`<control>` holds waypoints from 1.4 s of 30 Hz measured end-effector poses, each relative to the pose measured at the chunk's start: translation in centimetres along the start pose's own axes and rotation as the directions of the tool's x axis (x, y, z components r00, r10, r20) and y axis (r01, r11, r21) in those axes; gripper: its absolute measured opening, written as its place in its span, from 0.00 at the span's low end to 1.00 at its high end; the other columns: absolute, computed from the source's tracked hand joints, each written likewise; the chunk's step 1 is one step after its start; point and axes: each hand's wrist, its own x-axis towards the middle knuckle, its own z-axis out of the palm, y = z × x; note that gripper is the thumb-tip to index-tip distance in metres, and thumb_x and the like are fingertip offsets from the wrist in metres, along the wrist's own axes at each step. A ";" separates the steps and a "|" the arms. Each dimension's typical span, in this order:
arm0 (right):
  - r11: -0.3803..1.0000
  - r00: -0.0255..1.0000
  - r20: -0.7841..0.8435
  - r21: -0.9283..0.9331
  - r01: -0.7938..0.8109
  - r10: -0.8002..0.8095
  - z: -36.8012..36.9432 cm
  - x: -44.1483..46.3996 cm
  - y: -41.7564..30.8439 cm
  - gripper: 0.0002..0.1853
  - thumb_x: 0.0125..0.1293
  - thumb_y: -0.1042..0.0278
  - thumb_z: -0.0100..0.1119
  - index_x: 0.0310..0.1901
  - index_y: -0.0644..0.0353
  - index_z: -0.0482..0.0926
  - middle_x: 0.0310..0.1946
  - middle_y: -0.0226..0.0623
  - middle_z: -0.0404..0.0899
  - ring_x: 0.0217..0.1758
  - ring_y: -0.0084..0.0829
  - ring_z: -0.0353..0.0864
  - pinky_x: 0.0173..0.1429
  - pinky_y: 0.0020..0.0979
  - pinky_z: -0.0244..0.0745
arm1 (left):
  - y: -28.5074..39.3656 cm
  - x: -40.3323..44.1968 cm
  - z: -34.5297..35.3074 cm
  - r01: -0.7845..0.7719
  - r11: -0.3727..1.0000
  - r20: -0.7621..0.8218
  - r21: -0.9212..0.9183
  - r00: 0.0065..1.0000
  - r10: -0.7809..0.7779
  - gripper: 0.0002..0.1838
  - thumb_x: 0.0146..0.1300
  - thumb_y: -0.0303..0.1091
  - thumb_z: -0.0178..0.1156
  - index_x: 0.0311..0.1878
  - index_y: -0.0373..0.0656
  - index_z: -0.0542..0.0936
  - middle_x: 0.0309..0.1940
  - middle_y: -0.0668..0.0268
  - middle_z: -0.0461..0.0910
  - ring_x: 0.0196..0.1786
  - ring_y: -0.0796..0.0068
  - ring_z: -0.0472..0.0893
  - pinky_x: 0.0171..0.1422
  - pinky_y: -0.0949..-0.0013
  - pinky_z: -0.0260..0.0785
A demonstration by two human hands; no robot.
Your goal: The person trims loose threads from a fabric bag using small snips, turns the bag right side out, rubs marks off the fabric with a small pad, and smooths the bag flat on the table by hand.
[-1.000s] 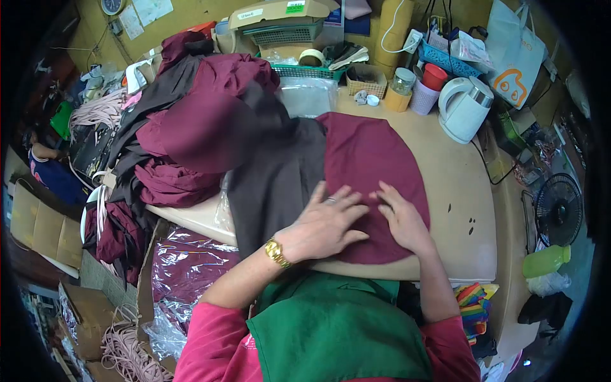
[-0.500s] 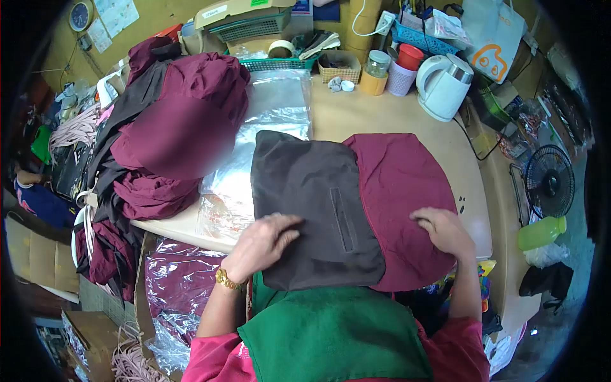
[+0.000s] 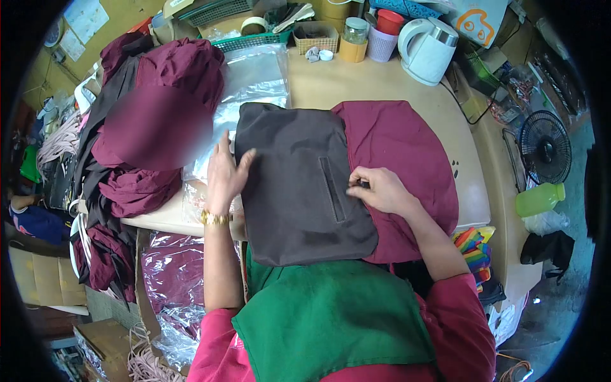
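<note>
A folded garment (image 3: 289,184), dark grey on the left and maroon on the right, lies flat on the table in front of me. A slanted slit like a welt pocket (image 3: 332,190) shows on its grey part. My left hand (image 3: 226,172) is open at the garment's left edge, fingers pointing away from me and thumb over the grey cloth. Just right of the pocket, by the seam between the colours, my right hand (image 3: 380,190) has its fingers curled together. Whether they pinch any cloth cannot be made out.
Maroon and dark garments (image 3: 184,76) are heaped at the left. Clear plastic bags (image 3: 258,76) lie beside them. A white kettle (image 3: 423,51), a jar (image 3: 354,39) and baskets line the back. A box of bagged maroon garments (image 3: 172,274) stands below the left table edge.
My left hand has moved away from me to the garment's left edge and spread its fingers. My right hand has shifted left from the maroon part to near the pocket. The camera view has shifted.
</note>
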 end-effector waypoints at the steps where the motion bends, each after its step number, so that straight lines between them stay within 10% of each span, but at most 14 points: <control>1: 0.994 0.999 0.039 -0.106 -0.015 0.019 0.0 -0.1 -0.5 0.13 0.65 0.62 0.67 0.43 0.61 0.78 0.28 0.46 0.82 0.32 0.45 0.84 0.38 0.43 0.73 | 0.3 1.2 0.1 -0.004 1.000 -0.001 0.001 1.000 0.004 0.42 0.63 0.44 0.68 0.73 0.29 0.62 0.58 0.35 0.75 0.59 0.39 0.78 0.64 0.50 0.70; 8: 0.993 0.996 0.094 -0.118 0.021 -0.009 0.2 -0.9 0.3 0.14 0.63 0.62 0.69 0.43 0.61 0.78 0.33 0.44 0.83 0.38 0.44 0.84 0.43 0.42 0.75 | 0.2 5.8 2.8 -0.004 0.982 -0.016 -0.187 1.000 0.001 0.45 0.57 0.37 0.73 0.75 0.39 0.61 0.58 0.37 0.77 0.59 0.43 0.79 0.64 0.51 0.70; 10: 0.993 0.992 0.070 -0.052 0.110 -0.106 0.3 -1.2 0.6 0.15 0.62 0.63 0.69 0.44 0.62 0.79 0.35 0.45 0.83 0.41 0.45 0.84 0.45 0.42 0.76 | 2.0 4.3 2.6 -0.248 0.941 -0.254 0.230 0.918 0.304 0.45 0.56 0.36 0.74 0.75 0.40 0.62 0.61 0.39 0.73 0.63 0.42 0.75 0.68 0.51 0.67; 18: 0.979 0.971 0.234 -0.181 0.095 -0.051 0.5 -2.6 -0.8 0.11 0.60 0.68 0.71 0.39 0.64 0.80 0.35 0.41 0.79 0.35 0.40 0.81 0.41 0.39 0.74 | -0.8 6.5 2.9 -0.017 0.998 -0.041 0.066 0.999 0.020 0.46 0.56 0.42 0.74 0.73 0.31 0.63 0.55 0.42 0.77 0.56 0.43 0.78 0.62 0.50 0.70; 22: 0.947 0.998 0.017 0.315 0.056 -0.065 0.8 -2.4 1.6 0.07 0.64 0.73 0.68 0.36 0.64 0.77 0.30 0.28 0.76 0.32 0.22 0.73 0.40 0.28 0.71 | 1.1 4.5 3.0 -0.122 0.952 -0.283 0.281 0.937 0.204 0.40 0.53 0.34 0.73 0.70 0.38 0.68 0.49 0.46 0.76 0.54 0.45 0.76 0.60 0.50 0.69; 25: 0.799 0.990 -0.024 0.593 -0.097 0.138 0.4 -2.5 2.0 0.07 0.69 0.73 0.65 0.35 0.60 0.76 0.29 0.18 0.71 0.34 0.12 0.67 0.39 0.22 0.67 | 4.4 1.3 3.3 -0.429 0.902 -0.260 -0.050 0.877 0.403 0.22 0.58 0.28 0.68 0.57 0.39 0.79 0.45 0.52 0.80 0.51 0.49 0.78 0.57 0.53 0.70; 27: 0.712 0.977 -0.031 0.690 -0.130 0.209 0.4 -2.7 1.9 0.07 0.68 0.73 0.65 0.34 0.60 0.76 0.29 0.18 0.72 0.34 0.12 0.67 0.38 0.22 0.66 | 8.1 -2.1 2.4 -0.444 0.857 0.077 -0.260 0.876 0.477 0.18 0.57 0.31 0.72 0.51 0.37 0.83 0.40 0.58 0.81 0.39 0.65 0.81 0.46 0.65 0.75; 29: 0.612 0.961 -0.028 0.776 -0.152 0.274 0.4 -2.7 1.4 0.07 0.67 0.74 0.65 0.33 0.60 0.76 0.29 0.19 0.72 0.33 0.12 0.67 0.38 0.21 0.66 | 10.7 -4.8 3.5 -0.327 0.815 0.321 -0.478 0.799 0.509 0.29 0.55 0.32 0.75 0.61 0.38 0.79 0.45 0.60 0.80 0.38 0.71 0.81 0.44 0.68 0.76; 31: 0.807 0.978 -0.156 0.590 -0.019 0.138 0.7 -2.5 -0.2 0.07 0.66 0.75 0.65 0.31 0.60 0.76 0.29 0.21 0.72 0.32 0.13 0.68 0.36 0.21 0.66 | 12.8 -6.9 4.9 -0.039 0.733 0.445 -0.679 0.772 0.454 0.32 0.58 0.26 0.73 0.67 0.37 0.74 0.53 0.61 0.77 0.42 0.78 0.81 0.45 0.73 0.77; 37: 0.912 0.958 -0.285 0.401 0.085 0.037 0.4 -2.9 -4.0 0.07 0.60 0.77 0.69 0.31 0.66 0.77 0.27 0.28 0.73 0.30 0.17 0.71 0.34 0.26 0.67 | 11.6 -7.7 10.0 0.190 0.607 0.437 -0.771 0.852 0.289 0.11 0.61 0.20 0.68 0.48 0.33 0.85 0.48 0.65 0.78 0.43 0.78 0.81 0.49 0.75 0.76; 42: 0.964 0.927 -0.370 0.216 0.156 -0.067 0.8 -2.1 -4.1 0.07 0.58 0.76 0.70 0.34 0.67 0.80 0.26 0.35 0.74 0.27 0.24 0.73 0.32 0.29 0.67 | 12.3 -8.9 10.4 -0.013 0.527 0.174 -0.850 0.937 0.303 0.04 0.62 0.23 0.69 0.39 0.34 0.87 0.41 0.65 0.81 0.37 0.85 0.78 0.40 0.80 0.73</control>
